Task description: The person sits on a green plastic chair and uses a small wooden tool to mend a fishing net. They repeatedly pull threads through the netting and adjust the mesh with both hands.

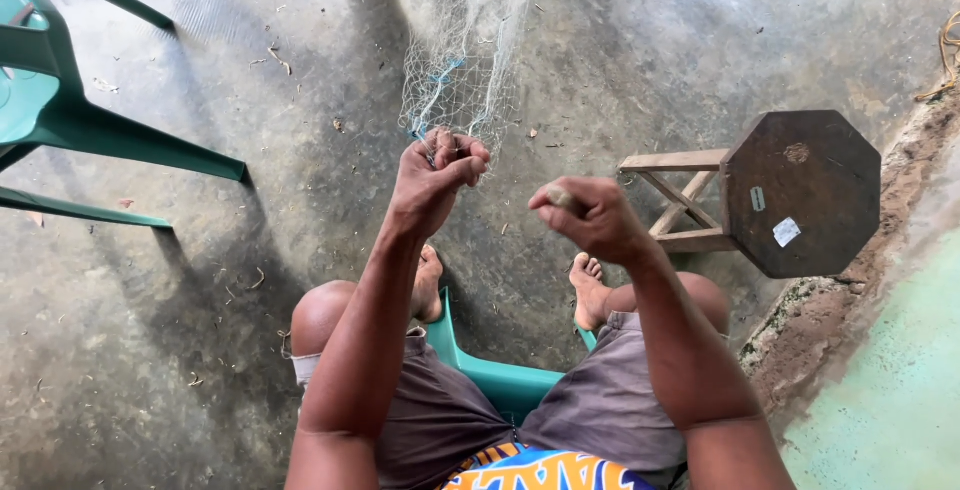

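In the head view, a pale fishing net [462, 60] with blue cord is seen stretched from the far side of the concrete floor [200, 280] down to the left hand [432, 172], whose fingers are closed tight on the gathered mesh. The right hand [590, 215] is held just right of it, pinched shut on a small object that cannot be made out. A green plastic chair [70, 115] is seen at far left, an octagonal wooden stool [790, 190] at right.
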